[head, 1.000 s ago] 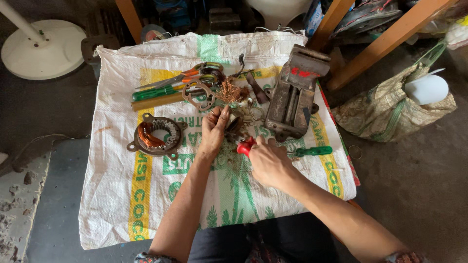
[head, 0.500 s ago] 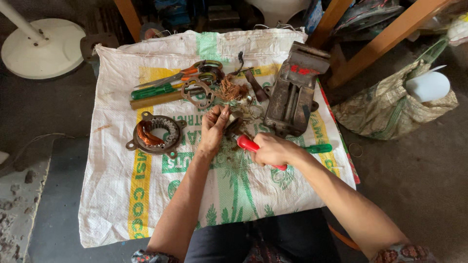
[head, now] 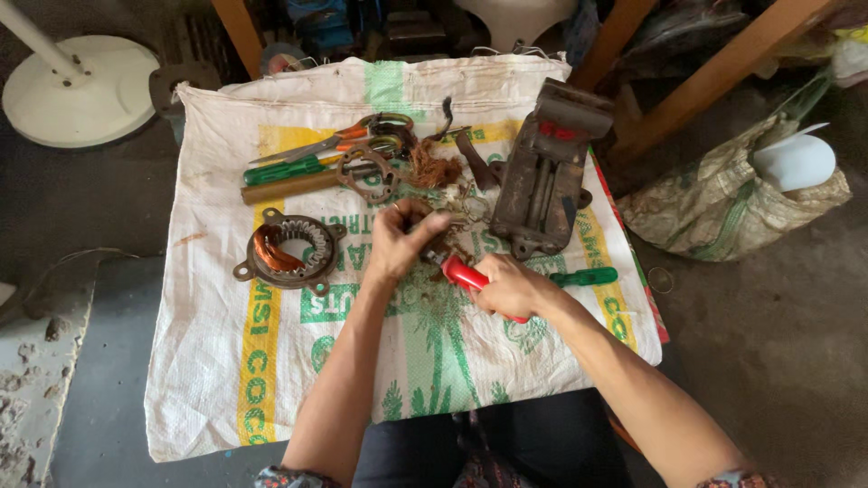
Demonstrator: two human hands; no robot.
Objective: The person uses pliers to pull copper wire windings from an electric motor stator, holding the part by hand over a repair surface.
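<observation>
My left hand [head: 402,242] pinches a small rusty metal part over the middle of a white woven sack [head: 226,380] spread as a work mat. My right hand [head: 512,286] grips a red-handled tool [head: 461,272], whose tip reaches the part under my left fingers. A round motor stator with copper windings [head: 287,252] lies left of my left hand. A rusty bench vise [head: 545,170] lies just beyond my right hand.
At the back of the sack lie scissors [head: 348,136], a green-handled screwdriver [head: 282,170], a wooden handle, a metal ring [head: 366,174] and a tangle of copper wire [head: 434,168]. Another green handle [head: 588,276] rests at right. A white fan base [head: 81,90] and a bag [head: 732,199] flank the sack.
My right hand turned the red-handled tool and moved its tip up toward the part in my left hand. The left hand stayed nearly in place.
</observation>
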